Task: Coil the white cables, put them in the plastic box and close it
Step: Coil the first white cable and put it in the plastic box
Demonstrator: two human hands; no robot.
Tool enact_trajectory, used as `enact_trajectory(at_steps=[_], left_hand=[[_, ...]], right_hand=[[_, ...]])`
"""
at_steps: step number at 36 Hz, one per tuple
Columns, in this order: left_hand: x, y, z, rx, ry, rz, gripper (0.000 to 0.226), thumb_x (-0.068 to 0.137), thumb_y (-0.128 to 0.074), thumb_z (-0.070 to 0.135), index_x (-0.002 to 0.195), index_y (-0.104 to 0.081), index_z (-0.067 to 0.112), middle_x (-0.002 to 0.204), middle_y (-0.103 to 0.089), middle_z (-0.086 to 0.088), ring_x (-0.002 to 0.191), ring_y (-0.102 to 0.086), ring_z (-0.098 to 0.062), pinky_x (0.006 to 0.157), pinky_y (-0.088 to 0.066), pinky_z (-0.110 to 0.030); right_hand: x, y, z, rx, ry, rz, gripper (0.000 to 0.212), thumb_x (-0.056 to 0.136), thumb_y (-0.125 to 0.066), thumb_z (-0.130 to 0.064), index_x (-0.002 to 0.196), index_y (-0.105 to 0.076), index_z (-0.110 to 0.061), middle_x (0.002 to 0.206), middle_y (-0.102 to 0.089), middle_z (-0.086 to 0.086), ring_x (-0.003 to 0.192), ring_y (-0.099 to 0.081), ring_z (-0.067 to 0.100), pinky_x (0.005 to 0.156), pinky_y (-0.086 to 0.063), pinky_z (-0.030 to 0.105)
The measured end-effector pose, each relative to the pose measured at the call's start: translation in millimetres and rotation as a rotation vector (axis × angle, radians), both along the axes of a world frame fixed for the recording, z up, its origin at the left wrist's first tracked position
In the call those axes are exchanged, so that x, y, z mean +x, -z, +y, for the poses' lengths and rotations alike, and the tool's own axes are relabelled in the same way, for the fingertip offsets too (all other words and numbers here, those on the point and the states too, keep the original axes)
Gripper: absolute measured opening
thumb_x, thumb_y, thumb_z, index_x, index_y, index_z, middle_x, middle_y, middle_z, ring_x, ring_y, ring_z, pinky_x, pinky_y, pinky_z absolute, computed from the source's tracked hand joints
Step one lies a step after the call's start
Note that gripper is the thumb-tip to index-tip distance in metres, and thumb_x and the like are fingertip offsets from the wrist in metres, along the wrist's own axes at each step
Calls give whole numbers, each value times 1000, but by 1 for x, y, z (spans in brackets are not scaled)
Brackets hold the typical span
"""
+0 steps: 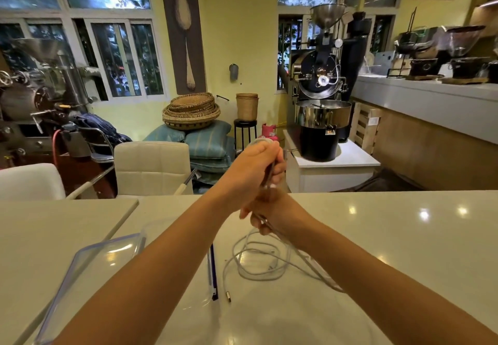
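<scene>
**Both hands on the white cable, above the counter**

I see the left hand (257, 168) raised over the far edge of the counter (390, 236), its fingers (277, 168) curled into a fist round a strand of the white cable (258, 279). A pale loop shows just above its knuckles, too blurred to count turns. Directly below it the right hand (272, 216) has its fingers wrapped round the same cable, which drops from there to the counter. The rest of the cable lies in loose loops just in front of the right hand, between the two forearms, with a metal plug (228, 296) at the near end.

To the left of the loops, the clear plastic box (156, 230) sits mostly hidden under the left forearm; only a corner and a dark blue strip (213, 272) show. Its clear, blue-rimmed lid (102, 253) lies flat further left, cut off by the arm. White chairs (151, 166) stand behind the counter, and a black coffee roaster (320, 80) beyond them.
</scene>
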State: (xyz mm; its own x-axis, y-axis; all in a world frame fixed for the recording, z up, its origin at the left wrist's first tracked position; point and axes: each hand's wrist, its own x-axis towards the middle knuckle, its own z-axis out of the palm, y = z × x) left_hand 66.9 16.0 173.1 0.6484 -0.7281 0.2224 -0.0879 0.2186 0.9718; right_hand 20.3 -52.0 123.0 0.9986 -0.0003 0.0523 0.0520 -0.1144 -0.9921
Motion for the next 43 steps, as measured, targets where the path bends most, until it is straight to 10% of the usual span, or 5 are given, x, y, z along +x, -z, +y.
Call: enact_trajectory(at_steps=[7,20,32,37,43], left_hand=[[13,4,13,288,-244,-478,40,99,-29,13,62,-45,13,56,-47,-2,42,-44,1,51,-39,-11],[3,28,14,425,31,-296,36,97,-28,7,70,-53,7,55,-57,-4,45,-55,-9,46,-46,-16],[-20,26,14,131,372,65,29,89,-34,24,72,-52,8,48,-52,3,43,-47,-9,48,-40,-19],[-27,15,11,22,453,159,24,87,-34,21,69,-46,10,46,-46,6,39,-42,-6,47,-40,-17],[-27,3,-2,-61,288,162,34,96,-29,20,67,-42,9,43,-43,5,36,-40,-4,42,-34,-15]], right_hand=[[-21,-23,-21,-656,-87,19,31,93,-44,-10,122,-55,-10,66,-55,-7,47,-43,4,40,-34,9],[-35,-97,-56,-1051,-44,-220,20,83,-60,-23,64,-56,-23,56,-48,-9,43,-47,-4,45,-38,3],[1,-72,-95,-464,88,-395,15,75,-65,-5,64,-62,-14,60,-62,-6,51,-56,-7,56,-47,5],[13,-40,-89,26,26,-399,20,55,-72,-38,61,-69,-19,50,-63,-10,49,-54,-3,51,-45,8],[15,3,-45,413,-2,-266,16,66,-64,-2,63,-55,-15,41,-56,-9,41,-52,4,38,-42,12]])
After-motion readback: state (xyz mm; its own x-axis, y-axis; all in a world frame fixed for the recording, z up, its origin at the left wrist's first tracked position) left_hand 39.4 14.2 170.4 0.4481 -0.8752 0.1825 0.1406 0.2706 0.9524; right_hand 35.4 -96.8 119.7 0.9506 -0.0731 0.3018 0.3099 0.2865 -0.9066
